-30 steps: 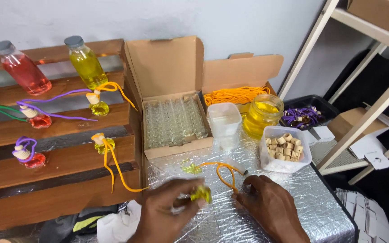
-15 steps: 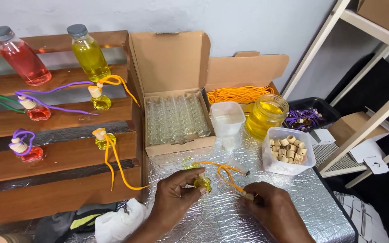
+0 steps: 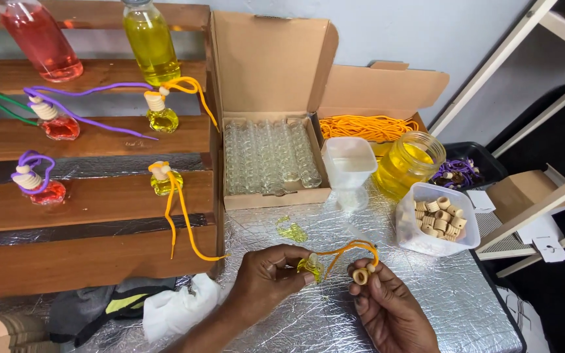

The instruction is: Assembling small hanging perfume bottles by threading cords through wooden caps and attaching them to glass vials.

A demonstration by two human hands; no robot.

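My left hand (image 3: pixel 266 282) pinches a small glass bottle of yellow liquid (image 3: pixel 310 265) above the foil-covered table (image 3: pixel 465 294). An orange cord (image 3: pixel 348 248) loops from the bottle over to my right hand (image 3: pixel 390 307). The right hand's fingertips hold a small wooden ring cap (image 3: pixel 360 276) threaded on that cord, just right of the bottle. Another small yellow bottle (image 3: pixel 290 230) lies on the foil a little beyond my hands.
An open cardboard box of empty glass vials (image 3: pixel 269 157) stands behind. To its right are orange cords (image 3: pixel 364 127), a clear cup (image 3: pixel 349 163), a jar of yellow liquid (image 3: pixel 408 163) and a tub of wooden caps (image 3: pixel 438 218). Finished corded bottles (image 3: pixel 163 178) sit on wooden shelves (image 3: pixel 86 196) at left.
Both hands have lifted from the foil toward me. The right hand has shifted from the cord's loop to holding the wooden cap beside the bottle.
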